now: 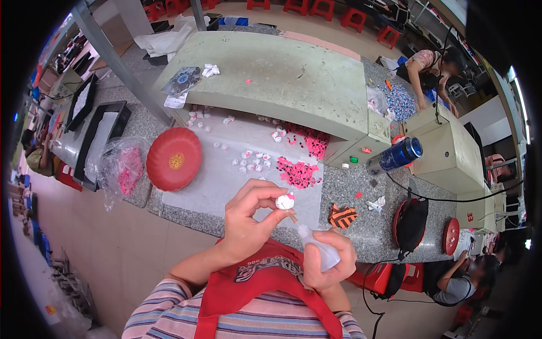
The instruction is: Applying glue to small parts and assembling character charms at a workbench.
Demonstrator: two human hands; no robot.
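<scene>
Between the thumb and fingers of my left hand (pixel 247 217) is a small white figurine head (pixel 285 201) with a pink bow-like part. My right hand (pixel 333 261) is wrapped round a translucent squeeze bottle (pixel 320 248). The bottle's thin nozzle (pixel 293 217) points up at the underside of the head; whether it touches, I cannot tell. Beyond my hands, several similar white heads (pixel 252 162) lie on white paper (pixel 226 186). To their right is a spread of small pink and black pieces (pixel 298 172).
A red scalloped dish (pixel 186 148) stands left, beside a plastic bag of pink pieces (pixel 129 169). A pale green raised shelf (pixel 271 73) spans the back. On the right are a blue bottle (pixel 395 156), an orange-striped cloth (pixel 342 216) and a black bag (pixel 414 223). Other people sit farther off.
</scene>
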